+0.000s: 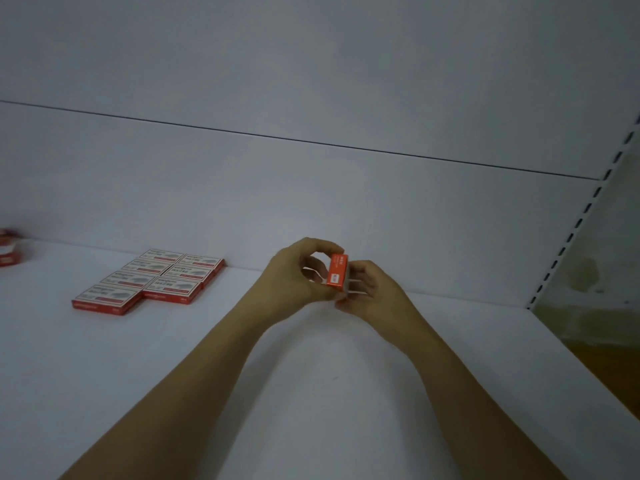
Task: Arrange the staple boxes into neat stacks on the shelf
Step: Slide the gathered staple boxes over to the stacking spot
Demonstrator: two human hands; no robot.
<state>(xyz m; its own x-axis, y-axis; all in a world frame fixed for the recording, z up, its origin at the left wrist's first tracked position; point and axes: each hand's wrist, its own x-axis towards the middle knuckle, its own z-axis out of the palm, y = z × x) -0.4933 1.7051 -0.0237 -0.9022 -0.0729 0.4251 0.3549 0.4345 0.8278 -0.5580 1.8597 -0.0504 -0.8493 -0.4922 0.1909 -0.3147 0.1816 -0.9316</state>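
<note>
A small red staple box (336, 274) is held upright above the white shelf (311, 375), near the back wall. My left hand (294, 282) curls round its left side, fingertips over the top. My right hand (367, 292) grips its right side from behind and below. To the left, several red and white staple boxes (152, 280) lie flat in two side-by-side rows that run from the back wall toward me.
More red staple boxes (8, 249) are stacked at the far left edge of the view. A slotted upright (581, 216) marks the shelf's right end, with a brownish wall (595, 271) beyond it. The back panel (311, 202) is plain white.
</note>
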